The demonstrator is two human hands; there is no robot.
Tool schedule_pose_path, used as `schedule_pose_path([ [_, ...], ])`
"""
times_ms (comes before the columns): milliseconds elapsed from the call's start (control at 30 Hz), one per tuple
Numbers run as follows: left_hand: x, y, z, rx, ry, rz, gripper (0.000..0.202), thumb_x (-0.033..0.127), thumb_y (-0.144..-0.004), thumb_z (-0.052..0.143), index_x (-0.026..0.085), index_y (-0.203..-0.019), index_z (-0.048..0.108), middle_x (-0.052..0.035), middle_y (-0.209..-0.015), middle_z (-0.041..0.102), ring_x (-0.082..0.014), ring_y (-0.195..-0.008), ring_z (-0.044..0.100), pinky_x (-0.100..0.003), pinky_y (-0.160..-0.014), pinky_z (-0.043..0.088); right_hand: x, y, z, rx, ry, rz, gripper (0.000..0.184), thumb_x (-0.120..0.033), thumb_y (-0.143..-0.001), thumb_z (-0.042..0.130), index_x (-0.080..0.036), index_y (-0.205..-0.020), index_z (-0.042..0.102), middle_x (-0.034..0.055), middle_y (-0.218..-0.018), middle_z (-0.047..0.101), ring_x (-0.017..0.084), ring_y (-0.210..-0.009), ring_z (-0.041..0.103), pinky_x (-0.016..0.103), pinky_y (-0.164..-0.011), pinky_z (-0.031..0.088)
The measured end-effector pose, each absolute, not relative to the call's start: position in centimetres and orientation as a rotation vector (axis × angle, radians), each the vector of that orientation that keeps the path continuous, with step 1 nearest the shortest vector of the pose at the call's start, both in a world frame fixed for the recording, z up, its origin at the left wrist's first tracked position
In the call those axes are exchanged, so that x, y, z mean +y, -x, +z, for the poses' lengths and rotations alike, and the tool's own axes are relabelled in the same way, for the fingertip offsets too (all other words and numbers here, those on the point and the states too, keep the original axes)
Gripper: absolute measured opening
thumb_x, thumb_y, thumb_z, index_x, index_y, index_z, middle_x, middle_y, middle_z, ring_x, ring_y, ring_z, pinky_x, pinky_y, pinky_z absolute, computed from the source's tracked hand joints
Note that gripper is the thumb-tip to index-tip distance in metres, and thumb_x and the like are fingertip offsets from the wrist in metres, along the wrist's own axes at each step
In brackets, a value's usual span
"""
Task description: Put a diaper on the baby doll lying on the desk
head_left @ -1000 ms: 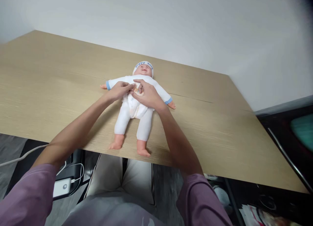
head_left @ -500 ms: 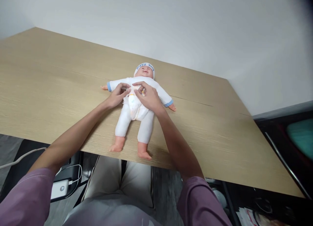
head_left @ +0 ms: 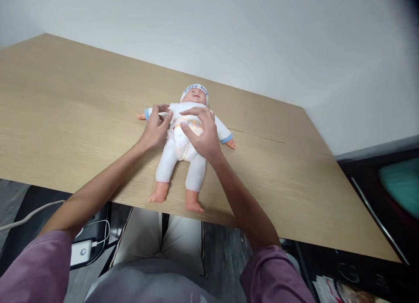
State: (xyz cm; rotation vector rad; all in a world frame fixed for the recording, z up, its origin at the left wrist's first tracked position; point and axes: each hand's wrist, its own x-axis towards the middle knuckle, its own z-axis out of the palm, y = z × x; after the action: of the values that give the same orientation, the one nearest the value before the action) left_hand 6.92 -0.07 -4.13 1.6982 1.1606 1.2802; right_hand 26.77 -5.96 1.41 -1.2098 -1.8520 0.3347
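Note:
A baby doll (head_left: 167, 163) in a white suit with blue cuffs and a lettered headband lies on its back on the table, feet toward me. Around its hips is a white diaper (head_left: 185, 143) with a patterned orange-yellow waistband. My left hand (head_left: 157, 126) hovers at the diaper's left side, by the doll's arm, thumb and fingers apart. Over the right part of the waistband is my right hand (head_left: 204, 132), its thumb and fingers spread with nothing seen between them. Parts of the doll's belly and arms are hidden behind my hands.
The wooden table (head_left: 81, 102) reaches to a pale wall (head_left: 229, 36). Below its front edge at left, a white power bank (head_left: 81, 252) with a cable rests on a black chair (head_left: 32, 224). A dark object with a teal panel (head_left: 401, 180) stands at the right.
Both hands have drawn apart from the middle of the diaper's waistband and their fingers have spread. More of the patterned band now shows. The doll lies almost the same.

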Motion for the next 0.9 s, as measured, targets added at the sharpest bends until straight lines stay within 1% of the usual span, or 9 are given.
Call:
schedule_pose_path([
  [67, -4.0, -6.3, -2.3, 1.137, -1.834, 1.321, 0.047, 0.067, -0.117, 0.053, 0.026, -0.139, 0.057, -0.0132, -0.145, 0.071, -0.0243, -0.113, 0.069, -0.039, -0.094, 0.054, -9.3, -27.3, 1.9, -1.832, 1.119, 0.434, 0.018, -0.037, -0.109, 0.064, -0.031, -0.124, 0.074, 0.0102, -0.137, 0.076, 0.033, -0.136, 0.067, 0.056, -0.125, 0.053],
  [200, -11.2, -5.2, -1.0, 1.048, -2.198, 1.051, 0.029, 0.052, -0.118, 0.057, 0.026, -0.123, 0.069, -0.0087, -0.123, 0.081, -0.0272, -0.1, 0.067, -0.047, -0.096, 0.05, -15.7, -28.7, 0.5, -1.862, 1.059, 0.662, 0.017, -0.042, -0.112, 0.063, -0.033, -0.12, 0.074, 0.0078, -0.123, 0.079, 0.031, -0.12, 0.076, 0.054, -0.107, 0.066],
  [300, -12.9, -4.6, -2.5, 1.052, -2.42, 0.753, 0.024, 0.048, -0.115, 0.058, 0.028, -0.117, 0.072, -0.0089, -0.112, 0.083, -0.0325, -0.102, 0.066, -0.052, -0.098, 0.046, -18.1, -29.2, -2.1, -1.972, 1.054, 0.744, 0.015, -0.039, -0.113, 0.062, -0.034, -0.119, 0.075, 0.008, -0.123, 0.079, 0.03, -0.119, 0.077, 0.05, -0.096, 0.07],
  [433, -11.4, -4.3, -4.5, 1.164, -2.481, 0.645, 0.027, 0.05, -0.114, 0.057, 0.025, -0.11, 0.067, -0.011, -0.109, 0.082, -0.0348, -0.105, 0.068, -0.052, -0.1, 0.044, -17.8, -30.1, -5.0, -2.023, 1.223, 0.574, 0.014, -0.037, -0.111, 0.061, -0.029, -0.107, 0.072, 0.0087, -0.108, 0.078, 0.029, -0.099, 0.077, 0.048, -0.092, 0.067],
  [500, -10.3, -4.3, -4.9, 1.238, -2.442, 0.69, 0.032, 0.056, -0.11, 0.063, 0.024, -0.111, 0.065, -0.0108, -0.108, 0.081, -0.0346, -0.104, 0.07, -0.051, -0.102, 0.043, -16.9, -30.6, -5.6, -1.953, 1.326, 0.497, 0.014, -0.038, -0.11, 0.064, -0.027, -0.113, 0.072, 0.0085, -0.106, 0.078, 0.027, -0.092, 0.076, 0.044, -0.088, 0.064],
  [567, -9.4, -4.6, -4.9, 1.28, -2.411, 0.71, 0.039, 0.062, -0.106, 0.068, 0.024, -0.113, 0.063, -0.0091, -0.101, 0.08, -0.0337, -0.098, 0.072, -0.05, -0.103, 0.043, -16.0, -30.9, -5.8, -1.887, 1.395, 0.448, 0.02, -0.039, -0.108, 0.068, -0.025, -0.123, 0.071, 0.0075, -0.104, 0.077, 0.026, -0.087, 0.075, 0.041, -0.084, 0.061],
  [667, -8.1, -5.3, -4.8, 1.299, -2.447, 0.668, 0.044, 0.067, -0.104, 0.069, 0.024, -0.105, 0.064, -0.0068, -0.087, 0.075, -0.0319, -0.085, 0.069, -0.048, -0.099, 0.044, -14.8, -30.6, -5.6, -1.907, 1.475, 0.382, 0.021, -0.038, -0.108, 0.071, -0.022, -0.123, 0.072, 0.0053, -0.099, 0.075, 0.024, -0.081, 0.071, 0.038, -0.081, 0.055],
  [800, -5.8, -5.9, -4.7, 1.216, -2.516, 0.622, 0.041, 0.062, -0.105, 0.065, 0.025, -0.089, 0.06, -0.0066, -0.081, 0.071, -0.0294, -0.08, 0.065, -0.046, -0.097, 0.043, -13.1, -29.4, -5.6, -1.977, 1.583, 0.282, 0.017, -0.039, -0.109, 0.072, -0.022, -0.109, 0.075, 0.0085, -0.108, 0.074, 0.026, -0.088, 0.07, 0.037, -0.078, 0.049],
  [900, -4.0, -5.9, -4.8, 1.165, -2.499, 0.629, 0.042, 0.06, -0.103, 0.066, 0.025, -0.083, 0.057, -0.0056, -0.079, 0.069, -0.0284, -0.082, 0.063, -0.047, -0.099, 0.043, -11.8, -28.7, -6.0, -1.966, 1.621, 0.265, 0.014, -0.035, -0.109, 0.071, -0.022, -0.108, 0.075, 0.0106, -0.116, 0.073, 0.027, -0.094, 0.07, 0.037, -0.079, 0.049],
])
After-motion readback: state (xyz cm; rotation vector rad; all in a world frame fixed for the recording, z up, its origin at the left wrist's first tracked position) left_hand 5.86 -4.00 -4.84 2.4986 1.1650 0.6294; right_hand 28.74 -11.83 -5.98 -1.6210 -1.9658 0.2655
